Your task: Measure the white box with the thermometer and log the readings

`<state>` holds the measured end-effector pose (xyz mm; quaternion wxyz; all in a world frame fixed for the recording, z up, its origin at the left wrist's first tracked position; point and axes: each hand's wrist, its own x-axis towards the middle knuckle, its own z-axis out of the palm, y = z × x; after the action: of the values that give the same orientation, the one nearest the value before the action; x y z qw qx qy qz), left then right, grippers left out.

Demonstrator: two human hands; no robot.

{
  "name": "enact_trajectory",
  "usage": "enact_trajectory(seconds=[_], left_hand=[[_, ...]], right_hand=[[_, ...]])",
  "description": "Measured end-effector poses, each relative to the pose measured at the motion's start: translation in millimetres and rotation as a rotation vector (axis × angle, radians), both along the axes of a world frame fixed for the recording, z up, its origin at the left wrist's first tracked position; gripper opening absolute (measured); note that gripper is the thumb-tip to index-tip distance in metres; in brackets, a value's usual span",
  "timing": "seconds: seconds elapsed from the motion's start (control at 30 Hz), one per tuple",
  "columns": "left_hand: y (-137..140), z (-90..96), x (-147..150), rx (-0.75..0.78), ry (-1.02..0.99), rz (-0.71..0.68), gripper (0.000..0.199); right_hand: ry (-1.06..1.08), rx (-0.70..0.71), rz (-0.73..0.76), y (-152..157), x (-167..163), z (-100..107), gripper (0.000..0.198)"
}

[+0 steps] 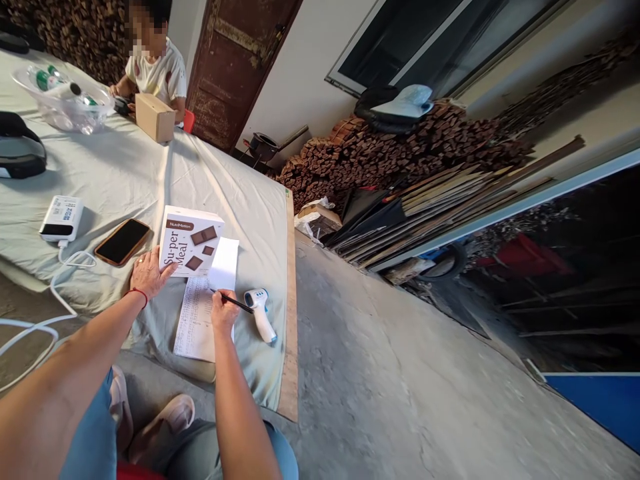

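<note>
A black pen [237,303] is gripped in my right hand [225,311], its tip resting at or just above a sheet of paper [196,320] covered in rows of handwriting. My left hand [151,272] lies against the lower left side of a white box [192,241] with brown print reading "NutriMotion Su-per Meal". The thumb reaches onto the box's front, and the fingers look stretched rather than wrapped round it. Part of the paper is hidden behind the box. Just right of my right hand lies a white and blue infrared thermometer [261,316].
A phone [123,241] and a white power bank [63,219] with a cable lie to the left. Farther back are a plastic basin [75,110] of bottles and a cardboard box [155,118], with a person [160,73] seated behind. The table's wooden edge [290,333] is at right.
</note>
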<state>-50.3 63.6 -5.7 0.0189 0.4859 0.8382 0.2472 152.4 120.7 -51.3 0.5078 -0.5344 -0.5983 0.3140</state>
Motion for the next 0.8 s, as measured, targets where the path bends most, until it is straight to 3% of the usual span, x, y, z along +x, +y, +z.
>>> enact_trajectory(seconds=[0.53,0.8], left_hand=[[-1,6.4,3,-0.021,-0.055,0.005,0.07],[0,1.1,0,0.01,-0.03,-0.001,0.072]], right_hand=[[-0.009,-0.061,0.006,-4,0,10,0.043],[-0.014,-0.07,0.001,-3,-1,10,0.043]])
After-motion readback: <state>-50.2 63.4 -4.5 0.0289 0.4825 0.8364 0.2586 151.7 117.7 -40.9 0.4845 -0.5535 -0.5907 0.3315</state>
